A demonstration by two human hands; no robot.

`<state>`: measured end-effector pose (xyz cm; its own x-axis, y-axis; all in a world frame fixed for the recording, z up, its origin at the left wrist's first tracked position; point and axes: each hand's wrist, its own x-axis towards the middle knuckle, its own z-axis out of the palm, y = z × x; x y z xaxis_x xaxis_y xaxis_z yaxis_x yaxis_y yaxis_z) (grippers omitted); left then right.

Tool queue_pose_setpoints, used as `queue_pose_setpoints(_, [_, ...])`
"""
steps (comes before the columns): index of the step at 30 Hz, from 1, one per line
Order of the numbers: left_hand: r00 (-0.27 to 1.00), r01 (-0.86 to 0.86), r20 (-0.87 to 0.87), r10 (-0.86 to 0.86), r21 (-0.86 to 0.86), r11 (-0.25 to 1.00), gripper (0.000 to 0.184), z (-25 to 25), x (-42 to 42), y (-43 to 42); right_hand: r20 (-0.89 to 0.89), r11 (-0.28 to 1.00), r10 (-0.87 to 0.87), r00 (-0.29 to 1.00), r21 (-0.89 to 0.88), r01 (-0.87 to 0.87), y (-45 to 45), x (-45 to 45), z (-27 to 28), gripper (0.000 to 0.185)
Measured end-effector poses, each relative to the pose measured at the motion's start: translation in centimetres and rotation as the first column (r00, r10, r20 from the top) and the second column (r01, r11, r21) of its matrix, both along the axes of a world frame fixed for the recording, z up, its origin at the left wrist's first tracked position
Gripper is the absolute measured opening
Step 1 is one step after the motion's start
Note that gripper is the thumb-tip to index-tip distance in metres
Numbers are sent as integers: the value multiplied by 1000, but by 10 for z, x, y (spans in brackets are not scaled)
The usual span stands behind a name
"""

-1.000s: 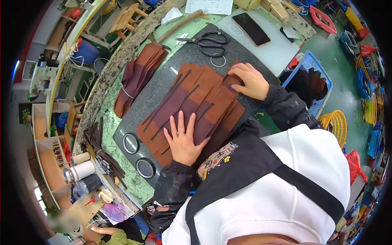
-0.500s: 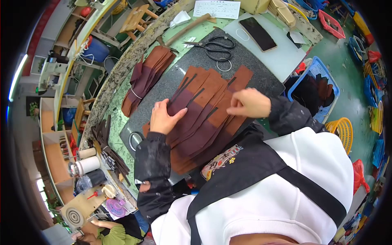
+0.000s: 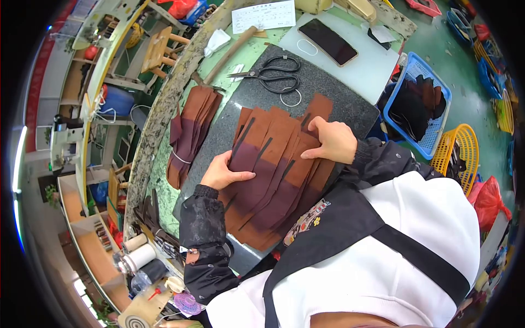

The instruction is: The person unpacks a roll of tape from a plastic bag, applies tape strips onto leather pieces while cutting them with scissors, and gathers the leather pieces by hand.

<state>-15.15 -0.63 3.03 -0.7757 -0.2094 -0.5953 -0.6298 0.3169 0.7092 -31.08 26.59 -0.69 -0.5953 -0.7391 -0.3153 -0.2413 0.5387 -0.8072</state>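
Fanned brown and maroon strips with short black bands lie on a dark stone slab. My left hand rests at the left edge of the strips, thumb spread over them, its other fingertips partly hidden at the edge. At the upper right part of the fan, my right hand has its thumb and fingers apart, touching the strips. A second bundle of brown and maroon strips, tied with a white band, lies left of the slab. Black scissors lie above the fan.
A hammer and a written sheet lie at the bench's far side. A phone rests on a white board. To the right stand a blue basket and a yellow basket. Spools stand lower left.
My left hand has shifted from on top of the strips to their left edge. My right hand lifted off, closed, then came back down with fingers apart. The camera view has shifted.
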Motion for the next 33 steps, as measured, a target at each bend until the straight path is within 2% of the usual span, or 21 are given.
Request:
queue_pose_setpoints(2, [996, -57, 75, 47, 139, 989, 42, 0, -4, -4, -402, 994, 77, 912, -44, -103, -4, 1, -15, 51])
queue_pose_setpoints(3, [996, -51, 76, 41, 139, 989, 42, 1, -7, -5, -401, 994, 72, 913, -44, -98, -5, 1, -14, 51])
queue_pose_setpoints(7, [990, -68, 134, 43, 189, 980, 43, 6, -15, -6, -51, 995, -5, 999, -100, -1, -14, 7, -4, 53])
queue_pose_setpoints(13, [998, -28, 57, 11, 293, 956, 47, -8, -12, -15, 131, 999, -1, 991, -50, 8, -15, -5, 4, 48])
queue_pose_setpoints(17, [989, 148, -7, -150, 234, 961, 48, -4, -21, -6, 322, 943, -9, 947, -313, 115, -17, 0, -10, 46])
queue_pose_setpoints(18, [988, 149, -5, -152, 234, 961, 48, -4, -20, -8, 324, 943, -11, 946, -313, 118, -17, 1, -11, 46])
queue_pose_setpoints(22, [1000, -19, 26, 11, 329, 944, 50, -7, 1, -29, 290, 917, 19, 957, -386, 99, -13, 3, -12, 46])
queue_pose_setpoints(24, [990, -114, -43, 135, 326, 938, 51, 7, 23, -56, 269, 927, 21, 963, -366, 82, -12, 4, -11, 46])
queue_pose_setpoints(25, [966, -166, -118, 229, 392, 905, 54, 13, 38, -70, 242, 935, 24, 970, -349, 64, -12, 3, -10, 46])
queue_pose_setpoints(27, [907, -338, -73, 416, 465, 819, 56, 31, 84, -104, 193, 951, 37, 981, -309, 25, -13, 2, -8, 46])
queue_pose_setpoints(29, [905, -325, -86, 416, 491, 808, 58, 60, 127, -128, 172, 938, 39, 984, -345, 23, -17, 1, -8, 46])
queue_pose_setpoints(32, [912, -343, -99, 399, 350, 871, 61, 146, 118, -75, 99, 896, 13, 995, -442, 32, -20, -4, -7, 46])
queue_pose_setpoints(33, [896, -371, -94, 433, 375, 850, 62, 167, 113, -56, 100, 900, 22, 995, -436, 24, -20, -6, -5, 46])
